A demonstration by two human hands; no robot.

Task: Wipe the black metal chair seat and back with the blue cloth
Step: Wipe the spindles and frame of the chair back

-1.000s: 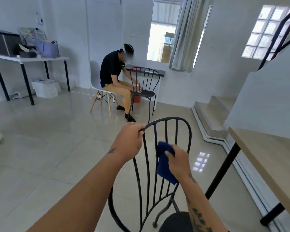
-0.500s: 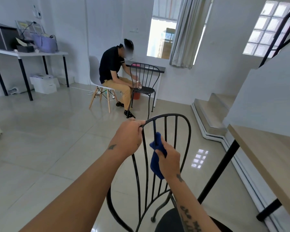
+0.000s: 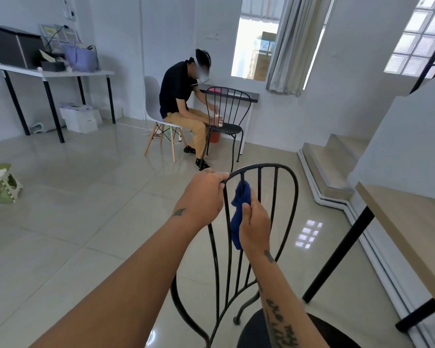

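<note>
Centre frame: left hand [image 3: 204, 194] clenched round top rail [image 3: 261, 167] of black metal chair [image 3: 296, 197], right hand [image 3: 255, 227] gripping blue cloth [image 3: 237, 222] against an inner spindle [image 3: 242, 178], shifted up and leftward versus a second ago, so back wipe judged mid-way, seat [image 3: 249, 335] at bottom edge yet to do.

Thin bars of the black metal chair [image 3: 249, 334] leave narrow gaps. A light wooden table [image 3: 422, 234] stands close on the right.

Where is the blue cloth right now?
In the head view, the right hand pinches the blue cloth against the upper bars of the near black chair back, just right of the left hand gripping the top rail.
</note>
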